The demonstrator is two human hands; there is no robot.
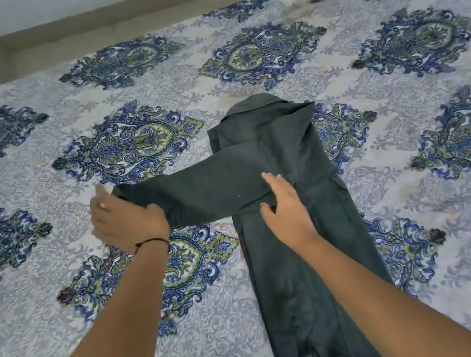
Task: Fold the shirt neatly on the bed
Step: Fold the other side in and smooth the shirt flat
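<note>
Dark shirt (279,189) lies lengthwise mid-bed (391,37), collar far end. My right hand (287,207) flat, fingers spread, gripping nothing, pins body as anchor I guess. Left hand (124,217) curled round sleeve (199,192) cuff, sleeve stretched sideways, probably so it folds clean.

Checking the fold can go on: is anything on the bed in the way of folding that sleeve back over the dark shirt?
Nothing visible: the dark green shirt lies alone on the patterned bedsheet, with the left hand on the sleeve and the right hand on the body.
</note>
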